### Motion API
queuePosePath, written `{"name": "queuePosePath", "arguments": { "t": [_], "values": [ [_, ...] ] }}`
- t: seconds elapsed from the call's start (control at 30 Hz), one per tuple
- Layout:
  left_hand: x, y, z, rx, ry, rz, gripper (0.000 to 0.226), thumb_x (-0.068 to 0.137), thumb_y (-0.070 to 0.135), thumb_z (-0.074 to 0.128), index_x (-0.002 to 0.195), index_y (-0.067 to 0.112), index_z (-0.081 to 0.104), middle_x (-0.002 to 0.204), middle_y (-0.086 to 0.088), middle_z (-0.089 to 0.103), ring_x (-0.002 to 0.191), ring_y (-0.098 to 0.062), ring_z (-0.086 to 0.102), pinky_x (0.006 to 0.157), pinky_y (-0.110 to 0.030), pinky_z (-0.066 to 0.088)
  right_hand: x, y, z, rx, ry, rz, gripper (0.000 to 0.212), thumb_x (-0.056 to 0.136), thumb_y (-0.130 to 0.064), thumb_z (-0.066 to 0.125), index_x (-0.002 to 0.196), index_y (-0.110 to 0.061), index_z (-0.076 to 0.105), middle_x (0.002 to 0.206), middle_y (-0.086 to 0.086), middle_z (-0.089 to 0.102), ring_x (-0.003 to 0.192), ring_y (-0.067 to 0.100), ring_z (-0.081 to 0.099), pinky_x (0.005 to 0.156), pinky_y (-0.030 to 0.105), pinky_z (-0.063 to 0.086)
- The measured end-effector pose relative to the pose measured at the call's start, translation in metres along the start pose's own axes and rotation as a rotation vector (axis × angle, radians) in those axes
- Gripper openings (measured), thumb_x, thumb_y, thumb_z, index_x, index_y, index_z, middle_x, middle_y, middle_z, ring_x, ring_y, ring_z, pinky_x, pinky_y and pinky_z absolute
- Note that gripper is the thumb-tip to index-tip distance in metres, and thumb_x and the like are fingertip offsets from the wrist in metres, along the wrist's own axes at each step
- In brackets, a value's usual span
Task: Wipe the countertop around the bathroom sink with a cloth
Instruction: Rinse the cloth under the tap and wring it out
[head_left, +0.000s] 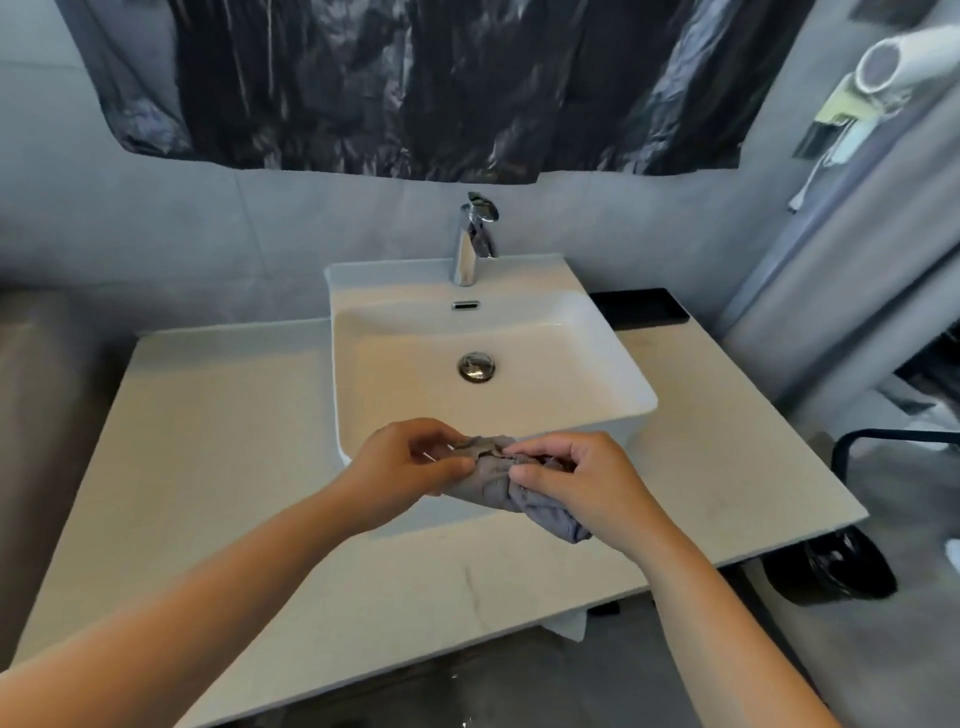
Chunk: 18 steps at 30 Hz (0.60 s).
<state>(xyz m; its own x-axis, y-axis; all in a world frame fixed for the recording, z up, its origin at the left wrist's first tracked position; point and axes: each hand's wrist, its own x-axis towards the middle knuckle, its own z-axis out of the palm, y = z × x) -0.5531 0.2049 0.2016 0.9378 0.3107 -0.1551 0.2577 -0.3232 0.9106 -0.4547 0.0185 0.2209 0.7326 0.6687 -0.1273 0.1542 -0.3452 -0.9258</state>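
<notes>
Your left hand (410, 467) and right hand (592, 483) both pinch the grey cloth (493, 486), fingers (545, 448) curled on its crumpled top edge. It hangs just in front of the sink's (395, 283) near rim, above the counter (218, 441). It looks light, soft and limp, so it will probably sag. Gather it into a flat pad under one palm before wiping.

Bathroom: sink (631, 400), faucet (470, 244), countertop (208, 441)
</notes>
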Motion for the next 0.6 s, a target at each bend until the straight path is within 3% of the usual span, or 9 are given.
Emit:
{"name": "queuePosePath", "arguments": {
  "t": [0.27, 0.47, 0.6],
  "values": [
    [0.076, 0.015, -0.011, 0.021, 0.110, 0.050, 0.005, 0.081, 0.022, 0.072, 0.080, 0.018, 0.069, 0.077, 0.000, 0.069, 0.068, -0.007, 0.060, 0.062, -0.021, 0.048, 0.061, 0.007, -0.025, 0.000, 0.090, -0.042, 0.018, 0.080, -0.008, 0.072, 0.087, -0.025, 0.074, 0.091, -0.008, 0.073, 0.087, 0.005, 0.068, 0.079, 0.022, 0.055],
    [0.131, 0.006, -0.052, 0.148, 0.289, 0.029, 0.013, 0.079, 0.025, 0.073, 0.069, 0.019, 0.068, 0.069, 0.002, 0.068, 0.068, -0.016, 0.062, 0.065, -0.033, 0.052, 0.130, 0.000, -0.039, -0.102, 0.236, -0.044, 0.013, 0.085, -0.013, 0.068, 0.084, -0.023, 0.076, 0.087, -0.012, 0.073, 0.084, -0.002, 0.064, 0.073, 0.008, 0.047],
    [0.157, 0.000, -0.076, 0.269, 0.374, -0.013, 0.016, 0.083, 0.026, 0.068, 0.070, 0.019, 0.063, 0.069, 0.003, 0.063, 0.066, -0.011, 0.056, 0.056, -0.025, 0.041, 0.178, -0.005, -0.043, -0.138, 0.180, -0.032, 0.010, 0.086, -0.016, 0.067, 0.084, -0.022, 0.075, 0.088, -0.011, 0.073, 0.085, -0.004, 0.064, 0.074, 0.008, 0.045]
  ]
}}
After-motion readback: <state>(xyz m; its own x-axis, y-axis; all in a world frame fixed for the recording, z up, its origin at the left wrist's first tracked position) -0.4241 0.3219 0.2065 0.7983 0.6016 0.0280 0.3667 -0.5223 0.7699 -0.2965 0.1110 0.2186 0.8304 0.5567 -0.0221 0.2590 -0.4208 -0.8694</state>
